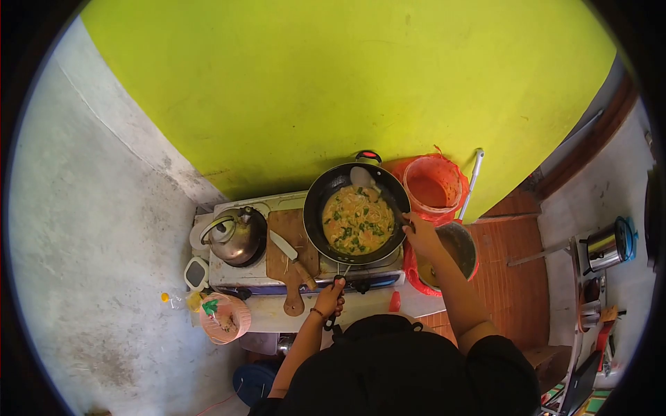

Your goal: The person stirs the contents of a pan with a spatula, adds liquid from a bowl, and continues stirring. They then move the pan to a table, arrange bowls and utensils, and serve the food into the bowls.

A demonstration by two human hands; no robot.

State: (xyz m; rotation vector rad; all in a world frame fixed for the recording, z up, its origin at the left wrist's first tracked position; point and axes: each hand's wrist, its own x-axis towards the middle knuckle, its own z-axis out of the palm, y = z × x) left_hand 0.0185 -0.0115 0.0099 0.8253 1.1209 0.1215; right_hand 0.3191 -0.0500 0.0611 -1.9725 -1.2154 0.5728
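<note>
A black wok point(318, 239) stands on the stove, holding a yellow-orange egg mixture point(357, 216) with chopped green pieces. My left hand point(329, 299) is closed around the wok's long handle at the front. At the wok's right rim, my right hand point(419, 233) has its fingers closed on the dark handle of a spatula. The grey spatula head point(361, 177) rests inside the wok near its far wall, above the food. Part of the spatula's handle blends into the dark wok.
Left of the wok are a wooden cutting board point(284, 229) with a knife point(284, 246) on it and a metal kettle point(239, 237). A red-lined bucket point(431, 184) and a metal pot point(459, 244) stand at the right. A pink basket point(225, 319) sits front left.
</note>
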